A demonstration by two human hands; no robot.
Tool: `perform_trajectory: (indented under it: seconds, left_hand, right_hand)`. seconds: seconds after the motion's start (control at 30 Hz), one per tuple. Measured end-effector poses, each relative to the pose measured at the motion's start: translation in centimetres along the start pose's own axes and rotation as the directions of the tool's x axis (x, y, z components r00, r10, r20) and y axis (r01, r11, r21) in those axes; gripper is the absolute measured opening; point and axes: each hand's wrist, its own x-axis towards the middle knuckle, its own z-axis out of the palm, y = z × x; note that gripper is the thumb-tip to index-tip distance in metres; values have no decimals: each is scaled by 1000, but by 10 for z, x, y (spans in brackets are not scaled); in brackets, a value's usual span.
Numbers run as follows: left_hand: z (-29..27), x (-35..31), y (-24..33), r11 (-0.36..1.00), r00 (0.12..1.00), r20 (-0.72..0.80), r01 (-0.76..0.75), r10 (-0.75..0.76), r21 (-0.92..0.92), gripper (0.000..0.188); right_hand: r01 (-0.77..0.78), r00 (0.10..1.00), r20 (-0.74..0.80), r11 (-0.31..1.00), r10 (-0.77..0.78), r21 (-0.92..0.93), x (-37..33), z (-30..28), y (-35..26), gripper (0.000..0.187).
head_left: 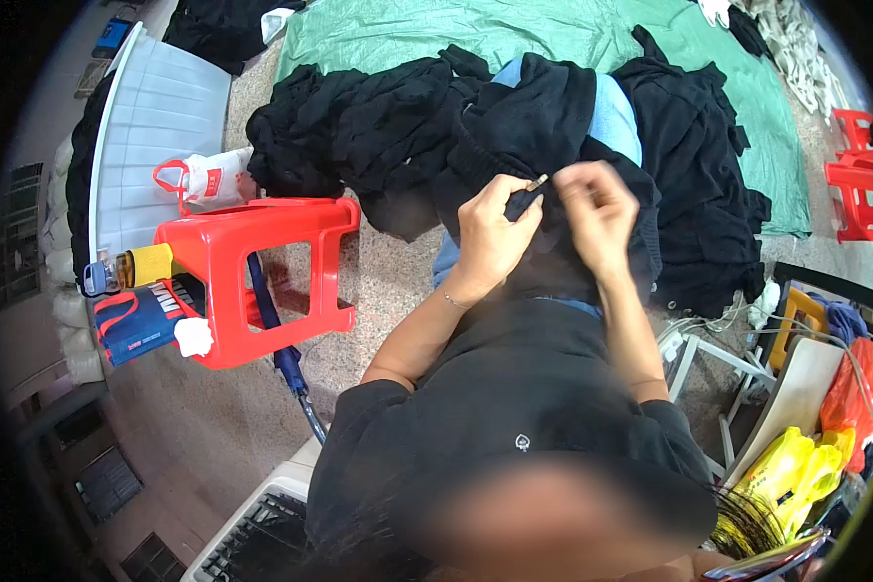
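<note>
A black knitted garment point(529, 107) lies across my lap. My left hand point(495, 231) pinches a fold of it. At the fingertips of that hand a small tan piece point(538, 181) shows, too small to name. Just to the right, my right hand point(599, 211) is raised over the garment with its fingers curled together, blurred by motion. Whatever it pinches, if anything, is hidden. Light blue fabric point(613, 121) shows under the black knit.
Black garments in heaps point(378, 126) and another pile point(694, 175) lie around a green sheet point(786, 145). At left stand a red stool point(252, 233), a blue bag point(145, 325) and a folded umbrella point(286, 359). A yellow bag point(791, 475) is at lower right.
</note>
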Motion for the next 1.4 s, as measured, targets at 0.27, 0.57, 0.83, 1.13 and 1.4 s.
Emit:
perform_trajectory:
  seconds: [0.27,0.57,0.83,1.13,1.4]
  left_hand:
    - [8,13,-3,872,982,175,151,-77,-465,53]
    - [-18,-4,-12,597,793,528,591,-305,-543,31]
    - [-6,-3,-5,479,794,517,607,-320,-635,23]
    - [-12,0,8,681,841,403,533,-361,-502,22]
    - [-14,3,-16,881,926,350,277,-140,-383,18]
  right_hand:
    - [-115,865,485,992,127,-54,22,-29,-20,44]
    - [-92,987,141,989,75,117,51,-27,-5,9]
    - [25,983,-123,756,-139,-655,57,-28,-17,31]
    - [309,945,170,931,-278,-195,2,-23,-27,30]
    - [324,929,254,926,-271,-196,13,-14,-25,24]
